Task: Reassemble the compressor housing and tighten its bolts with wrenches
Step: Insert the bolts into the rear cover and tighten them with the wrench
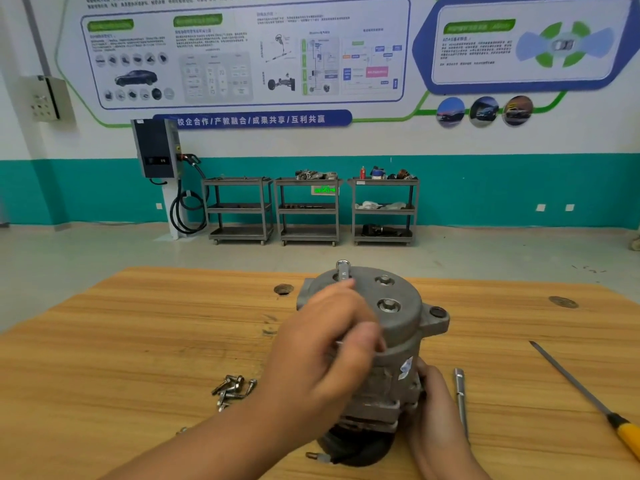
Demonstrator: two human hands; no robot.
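I see the compressor (398,327) standing on end on the wooden table (138,341), near its front edge and about the middle, round cover up. Every place below is given from the compressor.

My left hand (325,344) reaches in from the lower left, its forearm slanting up across the compressor's front. The hand sits over the near left part of the cover with its fingers curled round a wrench (343,270). Only the wrench's bright far end shows past the knuckles, at the cover's far left rim. The hand is a little blurred.

My right hand (436,410) lies against the compressor's right flank, low down, back toward me and thumb pointing up at the housing. Its fingertips are hidden behind the body, so I cannot tell whether they curl round it.

Two bolt heads (388,304) sit in the cover right of the wrench. Loose bolts (232,388) lie in a heap to the compressor's left. A metal rod (460,393) lies just right of it, beside my right hand, and a yellow-handled tool (588,396) lies farther right.
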